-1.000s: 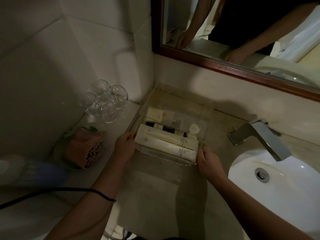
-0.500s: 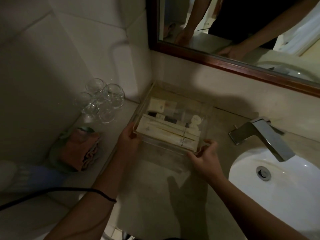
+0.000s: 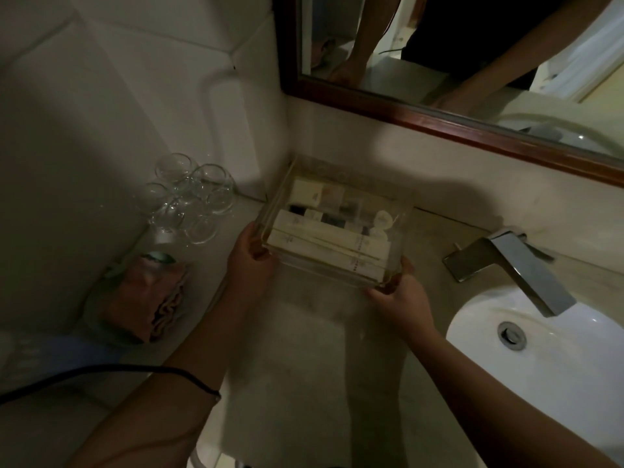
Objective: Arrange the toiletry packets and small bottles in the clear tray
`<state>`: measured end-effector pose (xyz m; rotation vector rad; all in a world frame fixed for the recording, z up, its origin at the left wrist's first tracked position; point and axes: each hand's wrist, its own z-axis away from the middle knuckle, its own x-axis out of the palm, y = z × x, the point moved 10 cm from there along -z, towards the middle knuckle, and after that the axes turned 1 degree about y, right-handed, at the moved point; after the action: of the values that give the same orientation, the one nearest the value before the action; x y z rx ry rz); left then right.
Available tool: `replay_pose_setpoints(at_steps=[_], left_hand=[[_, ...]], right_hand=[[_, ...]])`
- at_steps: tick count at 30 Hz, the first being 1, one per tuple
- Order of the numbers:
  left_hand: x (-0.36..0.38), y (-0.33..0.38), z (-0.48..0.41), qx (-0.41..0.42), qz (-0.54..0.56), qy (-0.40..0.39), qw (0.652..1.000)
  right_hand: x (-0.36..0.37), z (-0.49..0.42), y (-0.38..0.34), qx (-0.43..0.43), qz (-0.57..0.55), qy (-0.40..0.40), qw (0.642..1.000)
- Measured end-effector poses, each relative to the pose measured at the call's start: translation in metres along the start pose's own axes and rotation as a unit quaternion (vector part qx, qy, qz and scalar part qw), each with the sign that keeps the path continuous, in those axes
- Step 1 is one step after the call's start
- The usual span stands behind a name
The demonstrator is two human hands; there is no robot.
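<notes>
The clear tray [image 3: 403,211] rests on the beige counter near the back wall, below the mirror. Inside lie two long white packets [image 3: 324,246] along the front, small dark bottles [image 3: 332,217] behind them, square packets [image 3: 305,190] at the back left and a round white item [image 3: 383,219] at the right. My left hand [image 3: 248,261] grips the tray's front left corner. My right hand [image 3: 396,292] holds its front right corner, fingers under the edge.
Several upturned drinking glasses [image 3: 192,201] stand in the left corner. A folded pink cloth [image 3: 145,295] lies on a dish in front of them. A chrome faucet [image 3: 513,261] and white sink [image 3: 553,359] are at the right. A black cable [image 3: 101,369] crosses my left forearm.
Both hands have pushed the tray away from me toward the back wall, turning it slightly. My right hand shifted from the tray's side to its front right corner.
</notes>
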<state>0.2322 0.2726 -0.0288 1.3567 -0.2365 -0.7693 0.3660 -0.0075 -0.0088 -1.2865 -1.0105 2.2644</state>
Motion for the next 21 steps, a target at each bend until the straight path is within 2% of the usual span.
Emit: replay_pose_setpoints(at_steps=[5,11,16,21], left_hand=[[0.004,0.005,-0.009,-0.006,-0.038,0.007,0.999],[0.016,0.015,-0.02,0.014,-0.062,-0.002,0.998],[0.014,0.023,-0.029,0.016,-0.098,0.042,0.994],[0.02,0.028,-0.029,-0.003,-0.118,0.01,0.993]], right_hand=[[-0.001,-0.011,0.016,0.059,0.008,0.012,0.998],[-0.008,-0.015,0.007,0.038,-0.028,0.044,0.998],[-0.009,-0.019,0.007,0.054,-0.047,0.052,0.996],[-0.012,-0.019,0.005,0.066,-0.044,0.047,0.996]])
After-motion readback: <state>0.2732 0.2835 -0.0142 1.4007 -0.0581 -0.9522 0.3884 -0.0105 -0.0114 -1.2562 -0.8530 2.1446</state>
